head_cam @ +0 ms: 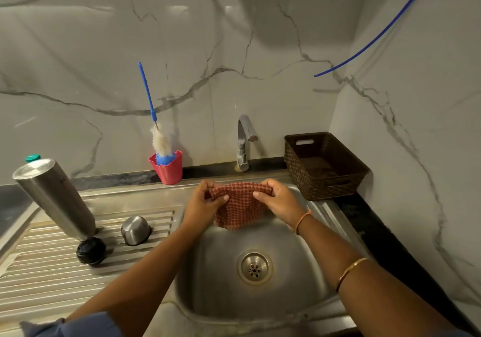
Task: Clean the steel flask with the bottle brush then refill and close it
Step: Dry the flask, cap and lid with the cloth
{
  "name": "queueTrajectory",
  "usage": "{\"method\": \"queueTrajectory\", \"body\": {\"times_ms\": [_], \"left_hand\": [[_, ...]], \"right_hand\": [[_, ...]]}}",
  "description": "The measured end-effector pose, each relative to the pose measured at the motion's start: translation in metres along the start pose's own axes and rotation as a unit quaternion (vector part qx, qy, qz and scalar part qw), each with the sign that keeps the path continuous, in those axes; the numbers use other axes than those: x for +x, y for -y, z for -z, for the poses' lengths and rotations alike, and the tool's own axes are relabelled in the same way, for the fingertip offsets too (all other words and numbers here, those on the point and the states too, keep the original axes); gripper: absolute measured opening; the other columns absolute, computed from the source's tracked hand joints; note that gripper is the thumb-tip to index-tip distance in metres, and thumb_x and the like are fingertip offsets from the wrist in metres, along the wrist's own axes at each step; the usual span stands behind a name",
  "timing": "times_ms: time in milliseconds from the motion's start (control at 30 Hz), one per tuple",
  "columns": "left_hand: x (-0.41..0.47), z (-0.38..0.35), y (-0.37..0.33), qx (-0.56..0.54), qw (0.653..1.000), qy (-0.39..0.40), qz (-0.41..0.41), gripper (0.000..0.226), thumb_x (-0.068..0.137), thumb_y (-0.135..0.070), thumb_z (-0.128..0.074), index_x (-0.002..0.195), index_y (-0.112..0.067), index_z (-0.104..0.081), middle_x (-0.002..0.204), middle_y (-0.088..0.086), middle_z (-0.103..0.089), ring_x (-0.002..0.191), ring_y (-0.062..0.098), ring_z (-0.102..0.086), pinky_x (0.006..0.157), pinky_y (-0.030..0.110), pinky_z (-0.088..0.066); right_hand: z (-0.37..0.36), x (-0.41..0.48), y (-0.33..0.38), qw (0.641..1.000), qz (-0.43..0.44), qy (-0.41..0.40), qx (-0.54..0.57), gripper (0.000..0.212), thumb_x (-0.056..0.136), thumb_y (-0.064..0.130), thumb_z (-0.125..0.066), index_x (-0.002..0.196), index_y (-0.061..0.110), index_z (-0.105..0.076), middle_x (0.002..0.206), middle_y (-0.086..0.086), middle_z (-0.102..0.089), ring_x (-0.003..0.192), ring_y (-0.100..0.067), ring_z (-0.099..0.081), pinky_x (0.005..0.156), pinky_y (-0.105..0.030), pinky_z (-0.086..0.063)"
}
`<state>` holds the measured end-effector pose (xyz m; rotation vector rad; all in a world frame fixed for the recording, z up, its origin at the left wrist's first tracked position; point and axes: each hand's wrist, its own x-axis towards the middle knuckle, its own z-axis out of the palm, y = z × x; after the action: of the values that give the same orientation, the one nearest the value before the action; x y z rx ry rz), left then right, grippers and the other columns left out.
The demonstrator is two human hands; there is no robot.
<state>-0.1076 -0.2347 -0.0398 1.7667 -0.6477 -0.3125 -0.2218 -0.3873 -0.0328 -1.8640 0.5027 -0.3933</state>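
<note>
Steel flask (54, 198), tall cylinder, upended on ribbed steel drainboard (52, 279) | our left hand (205, 204) and right hand (278, 198) each pinch red checked cloth (239, 206) | risk: if we nudge it, it may topple.

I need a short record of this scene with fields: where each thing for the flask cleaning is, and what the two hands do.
hands: left hand and right hand both pinch a red checked cloth over the steel sink
flask: tall steel flask stands on the ribbed drainboard, untouched
closures: black round stopper and small steel cup lid lie beside it
brush: blue-handled bottle brush stands in a pink plastic cup behind the sink
tap: chrome tap, no water seen running
</note>
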Motion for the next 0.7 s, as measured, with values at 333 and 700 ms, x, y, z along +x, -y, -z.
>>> {"method": "queueTrajectory", "body": {"times_ms": [333, 700], "left_hand": [[-0.008, -0.012, -0.008, 0.016, 0.998, 0.055, -0.036, 0.015, 0.098, -0.019, -0.047, 0.110, -0.017, -0.038, 0.098, -0.005, -0.056, 0.090, 0.006, -0.059, 0.063, 0.015, -0.051], [-0.002, -0.026, -0.003, -0.048, 0.975, 0.179, 0.122, 0.046, 0.083, -0.017, -0.067, 0.126, -0.011, -0.052, 0.121, 0.006, -0.063, 0.113, 0.023, -0.060, 0.101, 0.049, -0.045]], "right_hand": [[0.010, -0.007, 0.007, 0.999, -0.009, -0.002, 0.051, 0.012, 0.099, 0.025, -0.041, 0.096, 0.026, -0.053, 0.100, 0.003, -0.058, 0.103, -0.022, -0.054, 0.086, -0.037, -0.048], [0.021, 0.001, -0.002, 0.994, -0.061, -0.066, 0.068, 0.017, 0.099, 0.027, -0.041, 0.106, 0.021, -0.055, 0.105, 0.000, -0.060, 0.107, -0.021, -0.056, 0.093, -0.035, -0.047]]}}
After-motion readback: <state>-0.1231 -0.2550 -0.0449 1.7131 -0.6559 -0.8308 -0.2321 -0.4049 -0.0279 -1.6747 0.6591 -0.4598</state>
